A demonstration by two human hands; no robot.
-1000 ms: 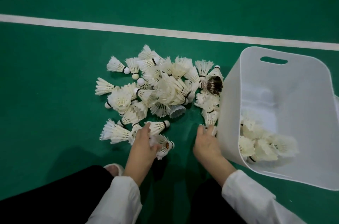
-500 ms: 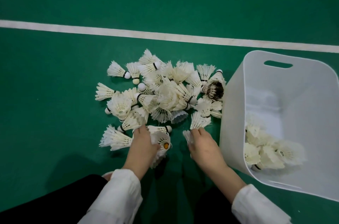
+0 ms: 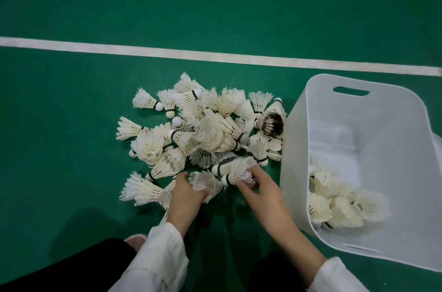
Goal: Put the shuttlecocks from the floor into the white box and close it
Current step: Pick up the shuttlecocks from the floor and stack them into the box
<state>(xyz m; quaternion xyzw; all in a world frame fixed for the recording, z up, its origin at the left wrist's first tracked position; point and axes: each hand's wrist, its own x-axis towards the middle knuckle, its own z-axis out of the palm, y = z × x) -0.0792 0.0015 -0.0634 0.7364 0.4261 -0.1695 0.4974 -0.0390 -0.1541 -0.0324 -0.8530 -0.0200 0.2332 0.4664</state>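
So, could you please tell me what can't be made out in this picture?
All in the head view:
- White box: its right side is cut off by the picture edge; no lid shows.
- Shuttlecocks in the box: blurred and overlapping, so uncountable.
- Pile on the floor: lower ones buried under upper ones.
- Left hand and right hand: feathers partly hide the fingers, so how many each holds is unclear.

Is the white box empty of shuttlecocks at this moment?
No, several shuttlecocks already lie inside the white box, while a large pile remains on the green floor beside it.
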